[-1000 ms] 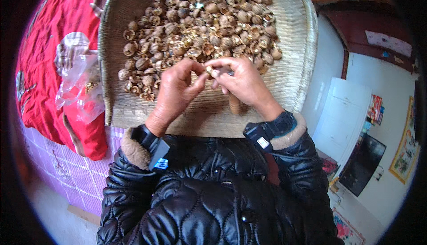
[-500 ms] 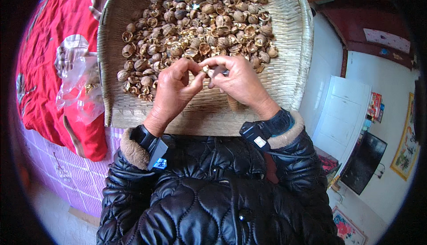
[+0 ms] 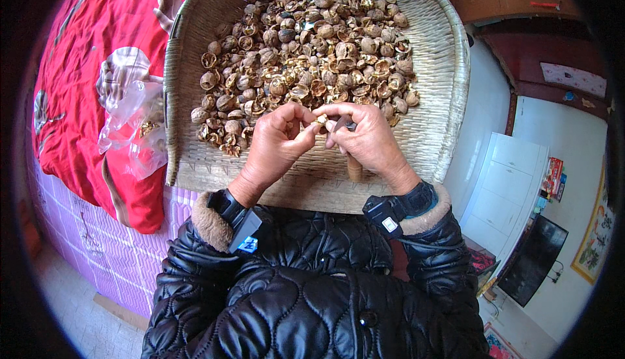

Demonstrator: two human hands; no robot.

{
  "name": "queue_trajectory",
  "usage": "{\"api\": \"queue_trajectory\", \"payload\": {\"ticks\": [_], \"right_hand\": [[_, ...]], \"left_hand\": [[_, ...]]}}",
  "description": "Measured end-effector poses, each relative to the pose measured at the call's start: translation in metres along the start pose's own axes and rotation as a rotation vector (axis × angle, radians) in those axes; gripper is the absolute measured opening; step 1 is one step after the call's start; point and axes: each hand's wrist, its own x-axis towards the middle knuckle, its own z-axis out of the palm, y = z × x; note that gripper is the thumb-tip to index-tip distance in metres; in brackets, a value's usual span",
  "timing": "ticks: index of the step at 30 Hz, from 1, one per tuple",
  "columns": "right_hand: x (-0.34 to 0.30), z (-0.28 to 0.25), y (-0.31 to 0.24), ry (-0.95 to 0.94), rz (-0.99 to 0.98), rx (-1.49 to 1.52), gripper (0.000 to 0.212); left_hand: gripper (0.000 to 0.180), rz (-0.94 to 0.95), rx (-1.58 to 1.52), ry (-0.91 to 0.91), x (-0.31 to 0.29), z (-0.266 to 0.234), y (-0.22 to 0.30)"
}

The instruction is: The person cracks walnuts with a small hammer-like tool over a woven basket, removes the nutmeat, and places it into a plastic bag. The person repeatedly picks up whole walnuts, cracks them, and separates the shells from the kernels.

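Just in front of a heap of walnuts and cracked shells (image 3: 312,66), my two hands meet at their fingertips. Between them is a small pale walnut piece (image 3: 321,119), pinched by the thumb and forefinger of my left hand (image 3: 277,141). My right hand (image 3: 371,141) touches the same piece with its fingertips. It also keeps a wooden-handled tool (image 3: 354,169) in its grip, handle down toward me; the tool's dark metal end shows by the fingers, its kind partly hidden. The heap lies in a wide woven basket tray (image 3: 439,98) with a wooden front edge.
Left of the tray, a clear plastic bag (image 3: 133,134) with some nut pieces lies on a red patterned cloth (image 3: 78,118). A purple quilted cover (image 3: 104,255) is beneath. Farther right stand a white cabinet (image 3: 504,186) and a dark television (image 3: 534,258).
The whole view has shifted, so tray and hands appear slightly lower and farther right. Both hands stay together on the walnut piece, the fingers moving only a little.
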Motion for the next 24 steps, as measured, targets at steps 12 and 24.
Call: {"api": "queue_trajectory", "payload": {"ticks": [12, 24], "right_hand": [[0.0, -0.008, -0.002, 0.023, 0.11, 0.157, 0.03], [0.005, 0.004, 0.009, 0.1, -0.157, -0.129, 0.03]], "left_hand": [[0.012, -0.463, -0.843, -0.15, 0.004, -0.013, -0.008], [0.017, -0.415, -0.467, -0.116, 0.005, -0.001, -0.001]]}}
